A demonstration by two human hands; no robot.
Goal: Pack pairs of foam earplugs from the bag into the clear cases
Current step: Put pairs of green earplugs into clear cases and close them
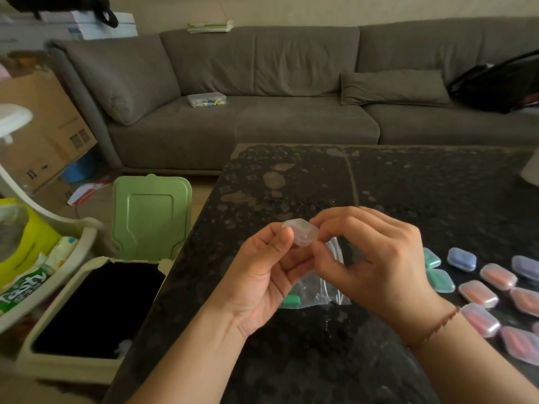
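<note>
Clear case pinched between both hands, looks empty.

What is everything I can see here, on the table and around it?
clear case: one, see-through, looks empty, held above the table
plastic bag: one, clear, on the table under the hands, a green earplug inside
filled cases: about a dozen, green, blue, purple, orange, pink, table's right side
table: one, dark speckled
bin: one, green lid raised, left of the table
sofa: one, grey, behind
cardboard box: one, brown, far left
left hand: grips the clear case
right hand: pinches the same case
</note>
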